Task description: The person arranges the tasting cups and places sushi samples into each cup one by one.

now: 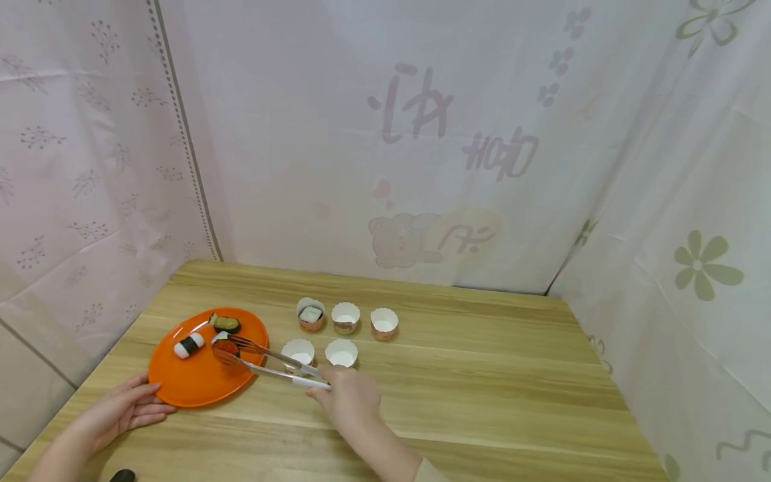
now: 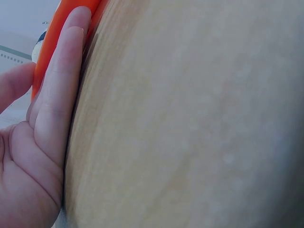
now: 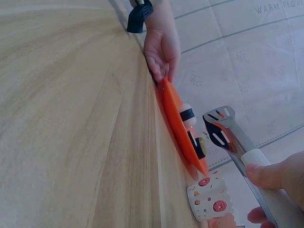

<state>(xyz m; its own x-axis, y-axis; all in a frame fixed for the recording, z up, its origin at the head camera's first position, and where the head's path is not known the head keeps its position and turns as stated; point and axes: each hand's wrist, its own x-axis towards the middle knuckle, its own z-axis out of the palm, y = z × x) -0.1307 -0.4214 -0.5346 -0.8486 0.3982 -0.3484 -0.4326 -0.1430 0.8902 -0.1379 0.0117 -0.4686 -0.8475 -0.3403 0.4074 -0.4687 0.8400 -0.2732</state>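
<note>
On the left of the table lies an orange plate [image 1: 187, 391], its near-left rim pinched by my left hand [image 1: 123, 412], thumb above and straight fingers below. My right hand [image 1: 349, 398] grips metal tongs [image 1: 274, 371] with white handles. Between the tong ends is a toy sushi piece [image 1: 226, 347] with a red-orange top and dark wrap; the right wrist view shows it raised off the plate. On the plate rest a white sushi piece with a black band [image 1: 189, 345], a green-topped sushi piece [image 1: 226, 325], and another piece partly hidden by the tongs.
Right of the plate stand several paper cups: a cup [image 1: 311, 324] holding a pale sushi piece, others [image 1: 346, 318] with white insides, two nearer ones [image 1: 341, 352] close to the tongs. A dark object [image 1: 123, 476] shows at the bottom edge. Patterned curtains [image 1: 385, 147] surround the table [image 1: 482, 375].
</note>
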